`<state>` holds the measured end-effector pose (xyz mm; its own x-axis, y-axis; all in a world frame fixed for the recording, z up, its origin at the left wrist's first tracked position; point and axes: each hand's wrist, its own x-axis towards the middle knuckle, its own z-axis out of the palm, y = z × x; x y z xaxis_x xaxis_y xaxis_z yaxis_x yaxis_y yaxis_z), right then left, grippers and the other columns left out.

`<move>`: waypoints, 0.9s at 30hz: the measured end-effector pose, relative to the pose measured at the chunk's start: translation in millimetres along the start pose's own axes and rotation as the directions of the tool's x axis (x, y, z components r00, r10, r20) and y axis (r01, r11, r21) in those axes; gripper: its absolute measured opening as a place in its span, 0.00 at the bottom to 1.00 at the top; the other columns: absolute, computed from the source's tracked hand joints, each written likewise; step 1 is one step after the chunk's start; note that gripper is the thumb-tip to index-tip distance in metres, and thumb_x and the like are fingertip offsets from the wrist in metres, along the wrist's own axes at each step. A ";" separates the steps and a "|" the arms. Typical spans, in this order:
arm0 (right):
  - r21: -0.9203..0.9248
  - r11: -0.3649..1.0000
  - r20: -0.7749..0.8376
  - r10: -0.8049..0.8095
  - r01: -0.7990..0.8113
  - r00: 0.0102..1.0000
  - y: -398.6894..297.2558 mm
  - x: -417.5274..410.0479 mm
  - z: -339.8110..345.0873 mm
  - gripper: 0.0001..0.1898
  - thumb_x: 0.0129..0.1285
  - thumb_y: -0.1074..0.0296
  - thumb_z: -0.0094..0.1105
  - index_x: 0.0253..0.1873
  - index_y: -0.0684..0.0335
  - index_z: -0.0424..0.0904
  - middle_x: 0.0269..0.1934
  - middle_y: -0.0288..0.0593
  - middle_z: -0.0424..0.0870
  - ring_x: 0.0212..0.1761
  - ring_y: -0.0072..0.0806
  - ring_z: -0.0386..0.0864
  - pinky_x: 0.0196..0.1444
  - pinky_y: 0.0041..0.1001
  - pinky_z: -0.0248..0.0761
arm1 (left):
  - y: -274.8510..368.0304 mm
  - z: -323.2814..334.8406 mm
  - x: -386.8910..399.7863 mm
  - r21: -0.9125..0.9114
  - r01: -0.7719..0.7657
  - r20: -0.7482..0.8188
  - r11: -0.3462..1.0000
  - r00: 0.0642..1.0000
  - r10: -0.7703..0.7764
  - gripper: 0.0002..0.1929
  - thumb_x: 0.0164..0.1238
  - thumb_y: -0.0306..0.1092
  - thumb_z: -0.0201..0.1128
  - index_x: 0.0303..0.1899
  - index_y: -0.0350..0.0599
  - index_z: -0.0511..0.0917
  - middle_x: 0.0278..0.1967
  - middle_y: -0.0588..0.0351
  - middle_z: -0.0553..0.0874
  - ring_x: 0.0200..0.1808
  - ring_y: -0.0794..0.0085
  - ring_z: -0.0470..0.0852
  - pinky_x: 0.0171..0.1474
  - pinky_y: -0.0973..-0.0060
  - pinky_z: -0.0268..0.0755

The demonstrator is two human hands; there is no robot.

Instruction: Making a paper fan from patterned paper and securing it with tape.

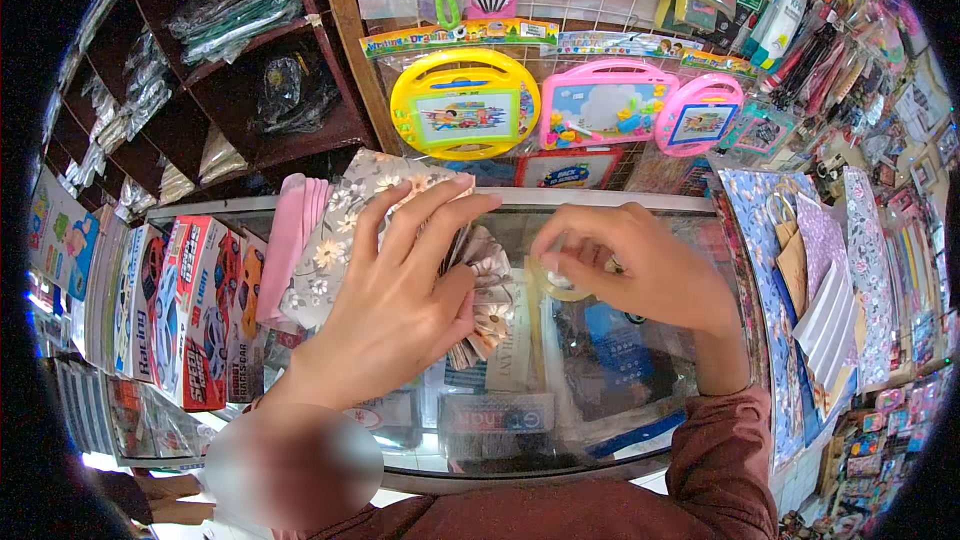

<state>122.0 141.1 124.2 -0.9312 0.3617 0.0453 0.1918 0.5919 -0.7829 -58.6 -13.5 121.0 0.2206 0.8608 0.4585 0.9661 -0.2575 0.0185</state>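
Note:
A grey floral paper-wrapped parcel [330, 240] lies on the glass counter, with a pleated paper fan [491, 292] of similar pattern at its right side. My left hand [405, 277] rests over the parcel, fingers spread across its top, thumb against the fan's pleats. To the right, my right hand [626, 259] is raised over the glass, thumb and fingers curled round a roll of clear tape [566, 285]; the hand is slightly blurred. Folded pink paper [296, 240] sticks out beyond the parcel's left edge.
Boxed toy cars [199, 315] stand on the glass counter [600, 457] at left. Blue floral paper [765, 262], paper bags and a white pleated piece [829, 322] lie at right. Yellow and pink drawing boards [465, 105] hang behind the counter. Dark shelves [217, 75] hold plastic-wrapped goods.

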 end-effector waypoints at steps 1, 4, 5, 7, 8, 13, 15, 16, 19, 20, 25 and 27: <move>-0.108 0.994 -0.069 -0.001 -0.006 0.998 -1.0 -2.0 0.6 0.05 0.61 0.74 0.60 0.42 0.65 0.78 0.32 0.41 0.82 0.33 0.27 0.81 0.37 0.24 0.73 | 0.0 -0.3 0.0 0.000 0.000 0.000 1.000 1.000 0.000 0.08 0.43 0.30 0.69 0.26 0.43 0.78 0.62 0.51 0.73 0.67 0.52 0.65 0.66 0.50 0.54; -0.230 0.964 -0.176 -0.177 0.134 0.968 -11.3 -2.5 4.1 0.07 0.61 0.71 0.63 0.42 0.64 0.80 0.34 0.42 0.80 0.34 0.34 0.80 0.37 0.27 0.72 | 0.4 -0.5 1.0 0.001 0.003 0.002 1.000 1.000 -0.003 0.08 0.43 0.30 0.69 0.26 0.43 0.78 0.62 0.51 0.73 0.67 0.52 0.64 0.67 0.50 0.54; -0.230 0.964 -0.178 -0.175 0.132 0.968 -11.6 -2.6 7.2 0.07 0.61 0.71 0.63 0.42 0.64 0.80 0.34 0.42 0.80 0.34 0.34 0.80 0.37 0.27 0.72 | 0.7 -0.5 1.7 -0.002 0.004 0.012 1.000 1.000 -0.004 0.09 0.43 0.31 0.70 0.26 0.43 0.79 0.62 0.51 0.72 0.67 0.52 0.64 0.67 0.50 0.54; -0.219 0.906 -0.142 -0.398 0.363 0.906 -10.2 -2.4 14.7 0.07 0.62 0.67 0.60 0.42 0.63 0.79 0.35 0.44 0.77 0.37 0.41 0.78 0.41 0.36 0.71 | 1.6 -0.2 1.1 -0.005 0.008 0.025 1.000 1.000 -0.008 0.09 0.42 0.31 0.70 0.27 0.43 0.79 0.63 0.51 0.72 0.67 0.52 0.63 0.67 0.49 0.54; -0.217 0.906 -0.141 -0.397 0.363 0.907 -9.2 -1.6 17.0 0.07 0.62 0.67 0.60 0.42 0.63 0.79 0.35 0.44 0.77 0.37 0.41 0.78 0.41 0.36 0.71 | 1.8 0.2 0.7 -0.007 0.004 0.025 1.000 1.000 -0.004 0.09 0.42 0.31 0.70 0.27 0.43 0.79 0.63 0.51 0.72 0.68 0.52 0.63 0.67 0.49 0.54; -0.351 0.871 -0.071 -0.391 0.343 0.918 -4.6 1.9 21.1 0.08 0.56 0.67 0.66 0.40 0.60 0.84 0.35 0.39 0.77 0.38 0.35 0.77 0.44 0.34 0.69 | 3.3 -0.3 0.5 -0.007 -0.011 0.037 1.000 0.999 0.011 0.10 0.43 0.32 0.70 0.28 0.43 0.79 0.63 0.51 0.71 0.68 0.52 0.62 0.67 0.49 0.53; -0.376 0.864 -0.033 -0.374 0.335 0.927 -3.7 2.1 19.0 0.08 0.56 0.66 0.66 0.39 0.60 0.84 0.35 0.38 0.77 0.39 0.34 0.77 0.45 0.34 0.68 | 3.5 -0.6 -0.1 -0.009 -0.011 0.033 1.000 0.999 0.011 0.10 0.43 0.32 0.70 0.29 0.44 0.79 0.63 0.51 0.71 0.68 0.52 0.63 0.67 0.49 0.54; -0.401 0.856 0.005 -0.355 0.327 0.935 -3.7 2.1 18.4 0.08 0.56 0.65 0.65 0.39 0.59 0.84 0.36 0.37 0.77 0.39 0.33 0.77 0.47 0.34 0.67 | 3.7 -1.4 -0.3 -0.008 -0.009 0.033 1.000 0.999 0.009 0.10 0.43 0.32 0.70 0.29 0.44 0.79 0.63 0.51 0.71 0.68 0.52 0.63 0.67 0.49 0.54; -0.472 0.823 -0.026 -0.371 0.316 0.928 -5.3 0.7 20.1 0.08 0.59 0.64 0.61 0.34 0.62 0.82 0.34 0.40 0.76 0.40 0.35 0.77 0.46 0.35 0.66 | 2.7 -1.3 0.3 -0.017 -0.005 0.024 1.000 1.000 0.006 0.10 0.43 0.32 0.70 0.29 0.44 0.79 0.63 0.51 0.72 0.68 0.52 0.63 0.67 0.49 0.54; -0.472 0.824 -0.026 -0.370 0.315 0.929 -5.0 0.7 20.1 0.08 0.59 0.64 0.61 0.34 0.62 0.82 0.34 0.40 0.76 0.40 0.35 0.77 0.46 0.35 0.66 | 1.9 -0.3 0.8 -0.011 -0.003 0.030 1.000 1.000 0.003 0.10 0.43 0.32 0.70 0.28 0.44 0.79 0.63 0.51 0.72 0.68 0.52 0.63 0.66 0.50 0.54; -0.621 0.733 0.021 -0.340 0.279 0.940 -7.2 -0.2 16.3 0.06 0.57 0.63 0.63 0.36 0.57 0.82 0.36 0.35 0.77 0.42 0.32 0.76 0.48 0.31 0.64 | -2.5 3.9 3.8 -0.037 0.013 0.016 0.999 1.000 -0.013 0.09 0.42 0.31 0.70 0.26 0.43 0.78 0.62 0.52 0.73 0.66 0.52 0.65 0.66 0.53 0.55; -0.592 0.756 -0.001 -0.346 0.278 0.938 -6.5 -0.8 14.0 0.06 0.56 0.64 0.63 0.35 0.57 0.82 0.36 0.35 0.77 0.41 0.32 0.76 0.47 0.31 0.64 | -4.7 3.3 5.2 -0.132 0.044 0.045 0.990 0.998 -0.038 0.08 0.42 0.30 0.69 0.25 0.43 0.78 0.61 0.52 0.73 0.65 0.51 0.65 0.66 0.54 0.55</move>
<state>117.1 126.9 120.5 -0.9398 0.1351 0.3140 0.0693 0.9748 -0.2121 -61.5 -6.3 120.3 0.1896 0.8887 0.4175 0.9486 -0.2755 0.1558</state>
